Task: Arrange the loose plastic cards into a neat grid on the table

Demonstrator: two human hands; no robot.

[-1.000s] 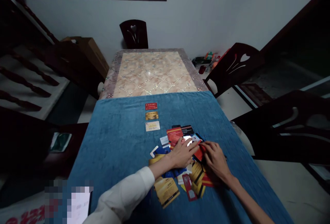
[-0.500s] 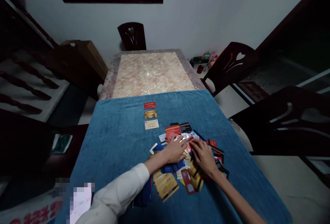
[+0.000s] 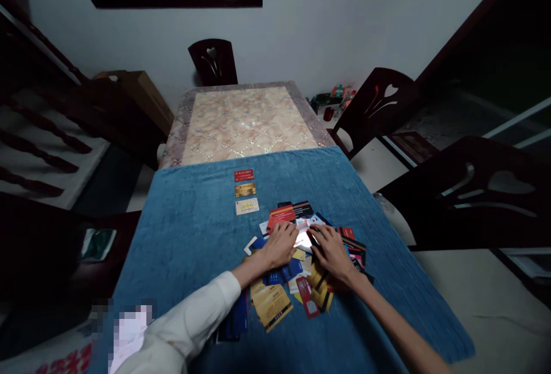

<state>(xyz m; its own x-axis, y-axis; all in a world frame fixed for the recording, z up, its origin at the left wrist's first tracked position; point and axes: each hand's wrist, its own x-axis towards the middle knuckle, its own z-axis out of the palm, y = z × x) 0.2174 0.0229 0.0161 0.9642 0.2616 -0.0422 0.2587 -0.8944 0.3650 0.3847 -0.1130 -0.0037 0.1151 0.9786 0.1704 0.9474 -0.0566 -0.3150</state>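
Tracking both hands through the head view, I see that they have shifted toward nine o'clock across the card pile (image 3: 300, 271) over the last second. That uncovers the red card (image 3: 345, 232) and the dark-striped cards (image 3: 355, 245) at the pile's two-to-three o'clock edge, which the right hand (image 3: 330, 248) was covering. A reddish card showed between the hands then; what sits there now is a pale card (image 3: 303, 240) throwing strong glare, and I can't tell whether it is the same one.

The left hand (image 3: 280, 246) lies at its nine o'clock side, fingers curled, and the right one at its three o'clock side, fingers bent. From here I can't say whether either is gripping it or only touching.

The pale card is near the pile's twelve o'clock edge, on the blue cloth (image 3: 193, 219) over the desk (image 3: 245, 116). To me this reads as handling centred on that one card. At about ten-thirty from the pile, the column of three cards (image 3: 245, 190) hasn't changed: red farthest, gold between, white nearest, all apart from the pile.
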